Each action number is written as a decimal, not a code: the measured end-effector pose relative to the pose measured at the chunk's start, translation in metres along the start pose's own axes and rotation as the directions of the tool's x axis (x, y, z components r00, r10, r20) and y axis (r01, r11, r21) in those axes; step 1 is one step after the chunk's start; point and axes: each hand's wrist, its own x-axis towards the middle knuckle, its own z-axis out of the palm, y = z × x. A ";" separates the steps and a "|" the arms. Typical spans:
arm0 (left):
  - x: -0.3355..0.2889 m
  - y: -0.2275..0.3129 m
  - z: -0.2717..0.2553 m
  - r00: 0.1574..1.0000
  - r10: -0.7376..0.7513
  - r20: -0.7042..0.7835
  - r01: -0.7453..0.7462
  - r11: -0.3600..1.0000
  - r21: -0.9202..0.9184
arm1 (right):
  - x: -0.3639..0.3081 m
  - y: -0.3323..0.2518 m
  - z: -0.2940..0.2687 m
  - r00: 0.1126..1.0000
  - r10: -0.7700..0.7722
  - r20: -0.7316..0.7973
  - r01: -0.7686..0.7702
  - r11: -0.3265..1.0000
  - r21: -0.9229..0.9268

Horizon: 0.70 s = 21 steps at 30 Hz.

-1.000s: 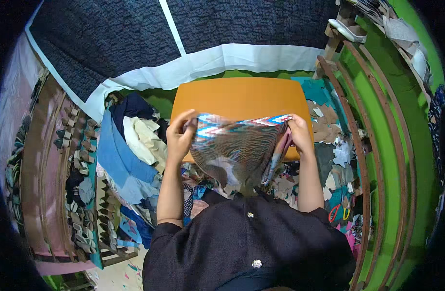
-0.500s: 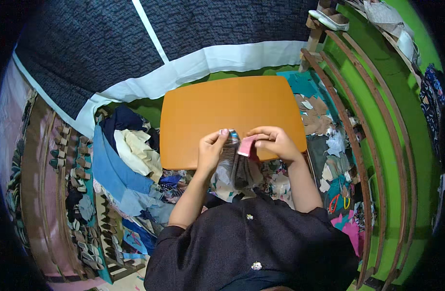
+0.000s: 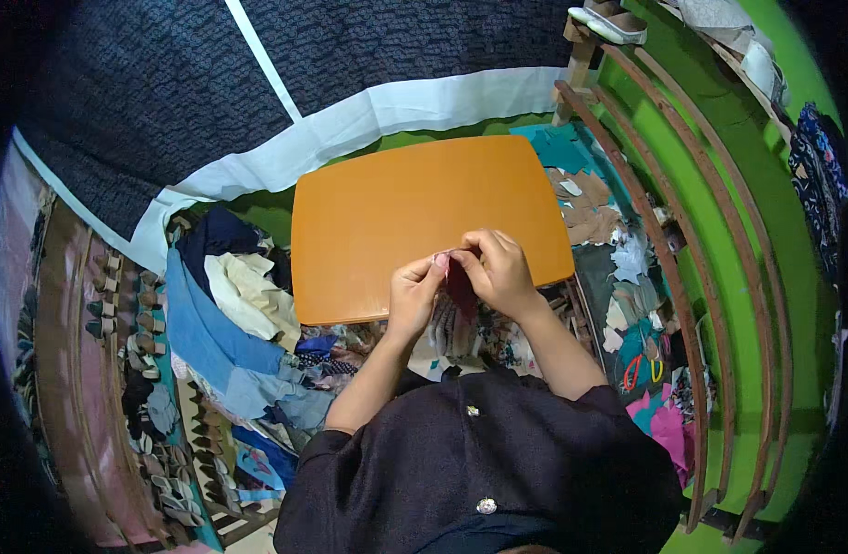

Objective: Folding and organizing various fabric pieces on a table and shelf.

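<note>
Over the near edge of the orange table (image 3: 433,203), my two hands meet fingertip to fingertip. My left hand (image 3: 413,297) is closed in a pinch at the top of a hanging cloth. My right hand (image 3: 499,275) pinches at the same spot, its thumb and forefinger against the left fingertips. A dark red piece of cloth (image 3: 460,294) hangs below the right fingers. Lower down, a blurred greyish striped cloth (image 3: 448,334) dangles between my forearms. The fingers hide where the two cloths meet.
Crumpled blue cloth (image 3: 207,323) and cream cloth (image 3: 248,294) lie left of the table. To the right are fabric scraps (image 3: 585,203), orange-handled scissors (image 3: 632,372) and a wooden rack (image 3: 668,268) along the green wall. Shoes (image 3: 147,323) fill a rack at far left.
My hands have come together from being apart. The pink strip in my right hand has turned and met the striped cloth from my left, showing dark red now. The view has shifted slightly.
</note>
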 end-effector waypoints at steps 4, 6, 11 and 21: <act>0.000 -0.016 -0.001 0.994 0.103 0.022 -0.096 0.976 -0.196 | -0.006 0.002 0.011 0.998 -0.027 -0.049 0.025 0.999 -0.043; -0.002 -0.002 0.005 0.997 0.077 -0.006 -0.077 0.973 -0.218 | -0.006 0.001 0.011 1.000 0.000 -0.016 0.000 0.999 -0.036; -0.001 -0.006 0.005 0.994 0.043 -0.102 -0.061 0.983 -0.176 | -0.009 -0.003 0.024 0.989 0.141 -0.036 -0.135 0.981 0.138; 0.015 0.056 -0.060 0.958 0.184 0.221 -0.230 0.952 0.202 | -0.018 0.016 0.039 0.802 0.244 0.546 -0.586 0.500 0.638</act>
